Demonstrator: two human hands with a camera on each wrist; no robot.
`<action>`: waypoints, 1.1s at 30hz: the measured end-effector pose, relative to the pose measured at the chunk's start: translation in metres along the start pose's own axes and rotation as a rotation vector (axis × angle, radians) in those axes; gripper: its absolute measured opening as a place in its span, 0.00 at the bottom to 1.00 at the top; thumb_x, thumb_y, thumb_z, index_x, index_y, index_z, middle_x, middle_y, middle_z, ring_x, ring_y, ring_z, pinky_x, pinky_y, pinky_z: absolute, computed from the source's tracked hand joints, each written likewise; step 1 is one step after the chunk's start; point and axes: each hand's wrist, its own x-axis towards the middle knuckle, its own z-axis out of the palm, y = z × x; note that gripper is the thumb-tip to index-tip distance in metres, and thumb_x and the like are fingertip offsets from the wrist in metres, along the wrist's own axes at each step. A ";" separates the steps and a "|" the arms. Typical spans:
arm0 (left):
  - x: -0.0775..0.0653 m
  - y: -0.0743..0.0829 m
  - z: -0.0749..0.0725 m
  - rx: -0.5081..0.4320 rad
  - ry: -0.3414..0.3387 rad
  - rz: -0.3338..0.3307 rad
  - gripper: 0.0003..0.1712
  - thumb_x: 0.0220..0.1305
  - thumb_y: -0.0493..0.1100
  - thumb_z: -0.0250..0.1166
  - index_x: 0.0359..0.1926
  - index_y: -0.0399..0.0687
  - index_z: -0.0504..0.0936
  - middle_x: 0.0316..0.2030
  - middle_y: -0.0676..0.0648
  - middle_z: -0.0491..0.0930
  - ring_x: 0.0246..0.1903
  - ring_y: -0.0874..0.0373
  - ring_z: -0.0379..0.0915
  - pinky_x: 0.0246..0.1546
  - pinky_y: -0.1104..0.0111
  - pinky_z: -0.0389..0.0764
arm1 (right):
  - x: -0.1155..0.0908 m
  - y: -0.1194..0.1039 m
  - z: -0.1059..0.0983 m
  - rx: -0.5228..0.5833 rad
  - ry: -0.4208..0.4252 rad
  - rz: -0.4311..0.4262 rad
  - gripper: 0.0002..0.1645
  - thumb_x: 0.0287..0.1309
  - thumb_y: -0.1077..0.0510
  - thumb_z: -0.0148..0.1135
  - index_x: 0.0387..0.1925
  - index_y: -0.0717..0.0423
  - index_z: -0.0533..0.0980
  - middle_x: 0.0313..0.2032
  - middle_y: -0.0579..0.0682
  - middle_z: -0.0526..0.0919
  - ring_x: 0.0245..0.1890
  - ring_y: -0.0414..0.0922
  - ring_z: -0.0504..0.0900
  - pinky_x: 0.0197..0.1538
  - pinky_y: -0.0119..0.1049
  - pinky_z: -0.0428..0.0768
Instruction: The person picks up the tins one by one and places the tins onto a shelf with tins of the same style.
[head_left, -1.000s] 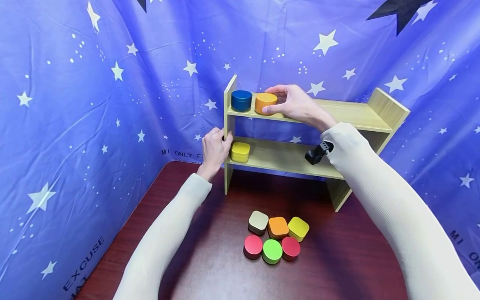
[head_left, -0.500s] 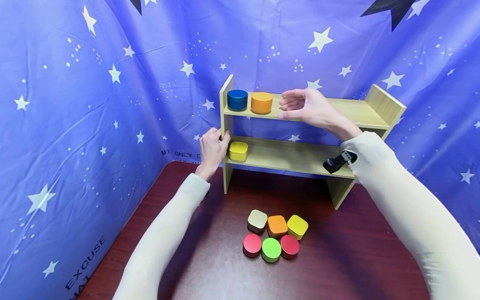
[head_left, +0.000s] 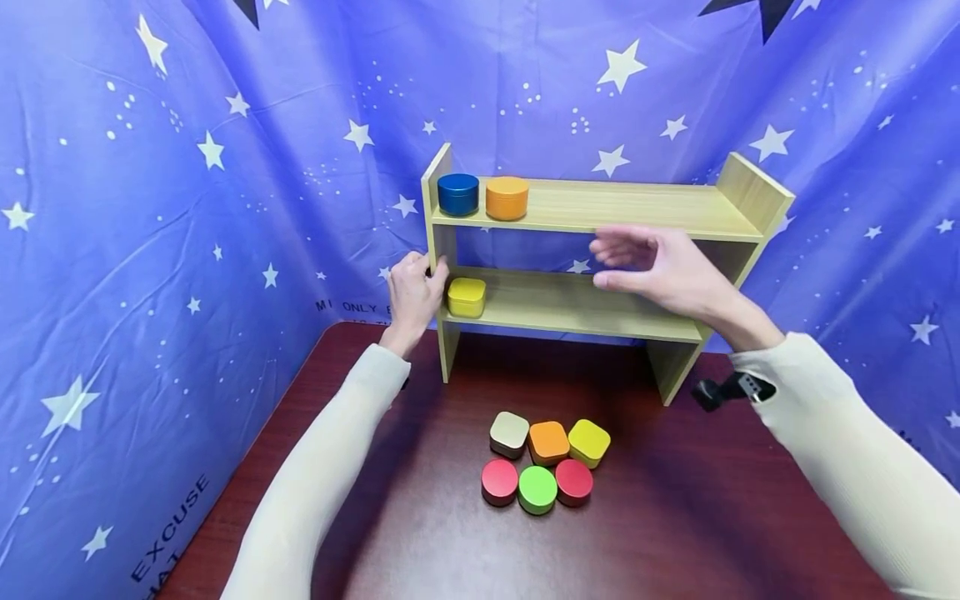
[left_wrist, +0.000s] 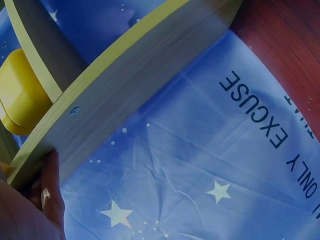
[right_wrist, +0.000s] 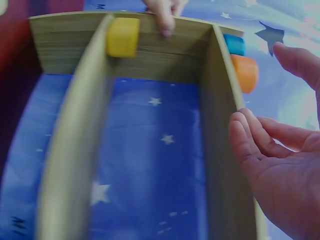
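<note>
Placing seemingly done, the empty, wide-parted right hand (head_left: 667, 268) should reach toward six o'clock, left hand (head_left: 412, 293) gripping the pale wooden shelf (head_left: 622, 204).

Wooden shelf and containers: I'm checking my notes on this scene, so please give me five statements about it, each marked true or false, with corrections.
1. On the top board, a blue container stands beside a round orange container. True.
2. The lower board bears a red container. False: it bears a yellow container.
3. The left grip is on the shelf's left side panel. True.
4. The right grip holds the green container. False: it holds nothing; the green container is on the table, between two red containers.
5. The table bears six containers. True.
</note>
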 end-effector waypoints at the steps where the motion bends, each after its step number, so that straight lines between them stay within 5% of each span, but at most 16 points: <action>1: 0.000 0.000 0.000 0.001 -0.001 0.000 0.20 0.70 0.41 0.68 0.22 0.33 0.85 0.22 0.33 0.81 0.23 0.35 0.77 0.27 0.47 0.76 | -0.007 0.006 0.001 -0.006 -0.005 0.002 0.37 0.65 0.63 0.76 0.73 0.64 0.74 0.54 0.37 0.90 0.50 0.24 0.86 0.57 0.18 0.81; 5: 0.000 0.001 0.001 0.002 -0.004 -0.002 0.19 0.70 0.41 0.67 0.24 0.32 0.86 0.23 0.33 0.81 0.22 0.36 0.77 0.27 0.47 0.75 | -0.034 0.029 0.009 0.003 -0.018 -0.001 0.37 0.65 0.64 0.76 0.73 0.66 0.74 0.54 0.36 0.90 0.51 0.24 0.86 0.58 0.18 0.81; 12: -0.001 0.001 0.000 0.000 -0.007 -0.009 0.18 0.70 0.41 0.67 0.25 0.31 0.87 0.22 0.33 0.81 0.22 0.35 0.76 0.27 0.47 0.75 | -0.073 0.057 0.032 0.053 -0.066 0.006 0.38 0.65 0.65 0.75 0.73 0.67 0.73 0.63 0.69 0.86 0.54 0.24 0.85 0.60 0.18 0.80; 26: -0.001 0.000 0.002 -0.001 -0.008 -0.012 0.19 0.70 0.41 0.68 0.25 0.31 0.88 0.23 0.32 0.82 0.23 0.34 0.77 0.27 0.47 0.75 | -0.134 0.111 0.083 0.115 -0.147 0.018 0.36 0.61 0.64 0.78 0.68 0.70 0.76 0.58 0.66 0.88 0.55 0.25 0.85 0.59 0.23 0.83; 33: -0.001 0.002 0.001 0.001 -0.015 -0.025 0.21 0.70 0.42 0.67 0.22 0.31 0.85 0.23 0.32 0.81 0.25 0.33 0.78 0.31 0.45 0.77 | -0.153 0.128 0.102 0.122 -0.177 0.036 0.37 0.59 0.62 0.80 0.66 0.72 0.76 0.57 0.66 0.89 0.55 0.36 0.89 0.59 0.28 0.85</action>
